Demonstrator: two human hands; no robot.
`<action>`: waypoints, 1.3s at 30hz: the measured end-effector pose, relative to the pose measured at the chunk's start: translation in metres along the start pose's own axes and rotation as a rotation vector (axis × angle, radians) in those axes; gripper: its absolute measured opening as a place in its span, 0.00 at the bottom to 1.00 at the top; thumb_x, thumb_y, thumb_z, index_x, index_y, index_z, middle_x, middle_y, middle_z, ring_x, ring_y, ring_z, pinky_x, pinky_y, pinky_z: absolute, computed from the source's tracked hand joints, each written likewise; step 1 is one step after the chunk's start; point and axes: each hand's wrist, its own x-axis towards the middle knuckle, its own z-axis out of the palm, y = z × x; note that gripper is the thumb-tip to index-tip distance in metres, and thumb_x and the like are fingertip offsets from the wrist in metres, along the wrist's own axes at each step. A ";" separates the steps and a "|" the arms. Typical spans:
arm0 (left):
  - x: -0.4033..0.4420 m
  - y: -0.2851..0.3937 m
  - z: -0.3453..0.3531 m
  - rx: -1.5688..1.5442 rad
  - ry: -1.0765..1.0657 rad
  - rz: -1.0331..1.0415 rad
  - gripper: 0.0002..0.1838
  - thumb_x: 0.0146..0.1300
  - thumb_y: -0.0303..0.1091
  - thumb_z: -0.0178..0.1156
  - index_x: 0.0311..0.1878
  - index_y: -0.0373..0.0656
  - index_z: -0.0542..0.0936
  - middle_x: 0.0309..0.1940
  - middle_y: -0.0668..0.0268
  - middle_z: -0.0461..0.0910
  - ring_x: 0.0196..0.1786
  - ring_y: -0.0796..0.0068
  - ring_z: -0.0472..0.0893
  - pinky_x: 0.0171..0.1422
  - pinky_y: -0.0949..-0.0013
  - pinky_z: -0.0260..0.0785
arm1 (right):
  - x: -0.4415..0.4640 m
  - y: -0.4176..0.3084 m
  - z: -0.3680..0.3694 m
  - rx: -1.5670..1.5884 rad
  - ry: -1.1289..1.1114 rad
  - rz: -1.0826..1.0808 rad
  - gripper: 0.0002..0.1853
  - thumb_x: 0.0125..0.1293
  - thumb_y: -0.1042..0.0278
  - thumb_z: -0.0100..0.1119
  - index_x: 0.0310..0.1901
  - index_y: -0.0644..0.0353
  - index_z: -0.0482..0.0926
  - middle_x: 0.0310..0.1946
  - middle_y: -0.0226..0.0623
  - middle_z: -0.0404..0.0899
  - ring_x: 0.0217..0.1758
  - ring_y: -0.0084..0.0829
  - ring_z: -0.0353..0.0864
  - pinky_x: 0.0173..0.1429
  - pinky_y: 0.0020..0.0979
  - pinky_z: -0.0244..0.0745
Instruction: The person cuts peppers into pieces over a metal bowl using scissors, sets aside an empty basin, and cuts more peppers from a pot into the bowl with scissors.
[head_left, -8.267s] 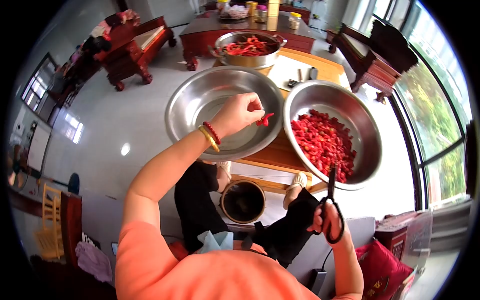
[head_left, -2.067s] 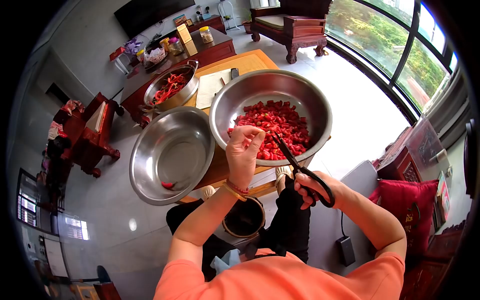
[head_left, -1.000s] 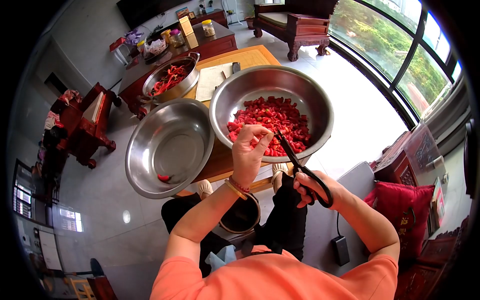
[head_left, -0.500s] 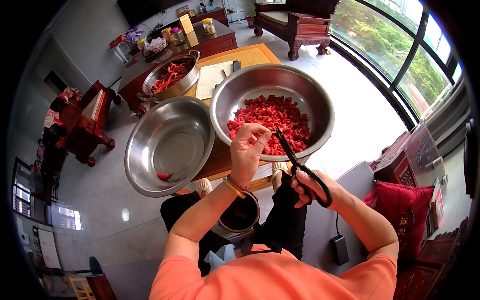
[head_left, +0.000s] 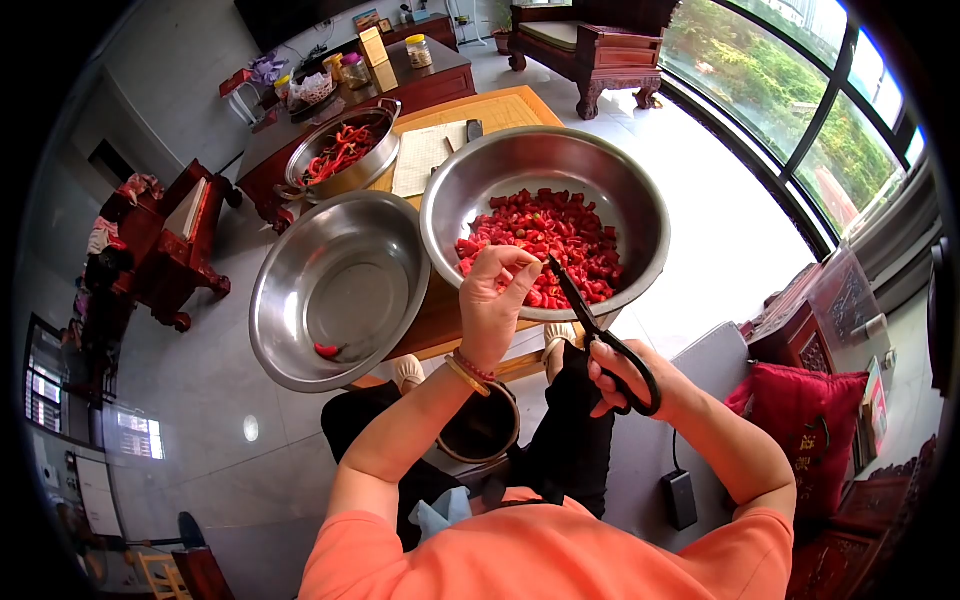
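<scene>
My right hand (head_left: 630,375) is wrapped round the handles of black scissors (head_left: 588,312). Their blades point up and left, look closed, and reach over the near rim of a large metal basin (head_left: 645,200). Cut red chili pieces (head_left: 545,225) are heaped in this basin. Just left of the blade tips, my left hand (head_left: 497,300) pinches thumb and finger together; whatever is between them is too small to make out. A second metal basin (head_left: 350,225) stands to the left, with one whole red chili (head_left: 326,351) in it.
A metal pot (head_left: 375,165) of whole red chilies stands behind the left basin on the wooden table (head_left: 515,103). Beside it lies a sheet of paper (head_left: 420,160). A dark bucket (head_left: 480,425) is between my legs. A red cushion (head_left: 805,430) lies at the right.
The scissor blades have closed, and their tips have shifted slightly up. My left hand stays pinched in nearly the same place.
</scene>
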 end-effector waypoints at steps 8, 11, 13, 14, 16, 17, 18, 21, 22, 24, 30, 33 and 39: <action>0.001 0.004 -0.002 -0.090 -0.020 -0.066 0.04 0.58 0.28 0.62 0.35 0.41 0.78 0.31 0.74 0.74 0.27 0.88 0.66 0.32 0.82 0.60 | 0.000 -0.001 -0.002 -0.042 -0.023 0.067 0.26 0.62 0.40 0.50 0.29 0.61 0.70 0.17 0.26 0.64 0.17 0.18 0.67 0.30 0.28 0.78; 0.002 0.004 -0.006 -0.057 -0.051 -0.066 0.03 0.58 0.27 0.61 0.35 0.41 0.78 0.31 0.75 0.73 0.27 0.89 0.65 0.32 0.82 0.60 | 0.001 -0.002 -0.004 0.003 -0.077 0.083 0.25 0.64 0.41 0.48 0.30 0.60 0.70 0.18 0.26 0.65 0.17 0.18 0.66 0.31 0.28 0.78; 0.006 0.005 -0.012 -0.087 -0.096 -0.066 0.03 0.58 0.27 0.61 0.35 0.41 0.78 0.31 0.76 0.73 0.27 0.90 0.65 0.32 0.83 0.59 | 0.000 -0.004 -0.009 0.068 -0.132 0.097 0.24 0.65 0.41 0.46 0.31 0.60 0.70 0.18 0.26 0.65 0.17 0.18 0.66 0.32 0.28 0.78; 0.008 0.005 -0.015 -0.103 -0.118 -0.066 0.03 0.58 0.27 0.61 0.35 0.41 0.78 0.31 0.76 0.72 0.27 0.90 0.65 0.32 0.83 0.59 | -0.001 -0.003 -0.013 0.085 -0.170 0.088 0.23 0.66 0.43 0.43 0.32 0.59 0.70 0.19 0.26 0.66 0.17 0.18 0.64 0.33 0.29 0.78; 0.013 0.003 -0.022 -0.097 -0.139 -0.061 0.03 0.59 0.27 0.61 0.36 0.41 0.78 0.31 0.77 0.72 0.27 0.90 0.64 0.32 0.83 0.59 | -0.003 0.001 -0.017 0.110 -0.224 0.088 0.23 0.67 0.43 0.43 0.32 0.58 0.71 0.19 0.26 0.66 0.17 0.18 0.65 0.33 0.29 0.78; 0.015 0.002 -0.025 -0.093 -0.149 -0.059 0.03 0.59 0.27 0.61 0.36 0.41 0.78 0.31 0.77 0.72 0.27 0.91 0.64 0.32 0.83 0.59 | -0.003 0.001 -0.017 0.124 -0.253 0.089 0.23 0.67 0.42 0.43 0.31 0.58 0.71 0.20 0.26 0.66 0.17 0.18 0.65 0.33 0.29 0.78; 0.015 0.002 -0.027 -0.080 -0.174 -0.064 0.03 0.59 0.27 0.60 0.37 0.41 0.77 0.32 0.76 0.72 0.27 0.91 0.65 0.32 0.83 0.59 | -0.002 0.001 -0.016 0.113 -0.249 0.093 0.23 0.66 0.42 0.43 0.32 0.58 0.71 0.20 0.26 0.66 0.17 0.18 0.65 0.33 0.29 0.78; 0.013 0.006 -0.028 0.001 -0.225 -0.071 0.04 0.59 0.27 0.60 0.37 0.41 0.77 0.32 0.76 0.72 0.27 0.91 0.65 0.32 0.83 0.59 | 0.000 0.001 -0.014 0.094 -0.235 0.101 0.24 0.66 0.42 0.44 0.32 0.58 0.71 0.20 0.26 0.66 0.18 0.18 0.65 0.34 0.30 0.78; 0.013 0.007 -0.028 -0.014 -0.224 -0.074 0.04 0.59 0.27 0.60 0.37 0.42 0.77 0.32 0.76 0.72 0.27 0.91 0.64 0.32 0.83 0.59 | 0.001 0.001 -0.013 0.094 -0.231 0.103 0.24 0.66 0.42 0.44 0.32 0.58 0.71 0.20 0.26 0.66 0.18 0.18 0.65 0.34 0.30 0.78; 0.012 0.008 -0.028 -0.045 -0.221 -0.079 0.04 0.59 0.27 0.60 0.37 0.42 0.77 0.32 0.76 0.73 0.27 0.91 0.64 0.32 0.83 0.59 | 0.001 0.002 -0.014 0.094 -0.231 0.105 0.24 0.66 0.42 0.44 0.32 0.59 0.71 0.21 0.25 0.66 0.18 0.18 0.65 0.34 0.30 0.79; 0.012 0.008 -0.030 0.001 -0.238 -0.066 0.03 0.59 0.27 0.60 0.37 0.42 0.78 0.32 0.76 0.73 0.28 0.90 0.65 0.31 0.83 0.58 | 0.000 0.004 -0.012 0.098 -0.194 0.115 0.24 0.65 0.42 0.46 0.32 0.59 0.71 0.19 0.25 0.66 0.18 0.18 0.66 0.33 0.30 0.79; 0.011 0.007 -0.029 0.049 -0.234 -0.019 0.03 0.59 0.27 0.59 0.37 0.42 0.78 0.32 0.74 0.74 0.30 0.89 0.66 0.32 0.82 0.58 | -0.001 0.002 -0.008 0.095 -0.143 0.116 0.24 0.64 0.42 0.47 0.31 0.60 0.71 0.19 0.26 0.65 0.17 0.19 0.66 0.32 0.30 0.78; 0.010 0.024 -0.025 0.208 -0.236 0.101 0.04 0.55 0.23 0.60 0.35 0.40 0.78 0.31 0.70 0.75 0.31 0.81 0.71 0.35 0.78 0.63 | 0.001 0.000 -0.003 -0.106 -0.036 0.094 0.26 0.64 0.42 0.49 0.31 0.63 0.71 0.17 0.27 0.64 0.17 0.19 0.66 0.31 0.29 0.78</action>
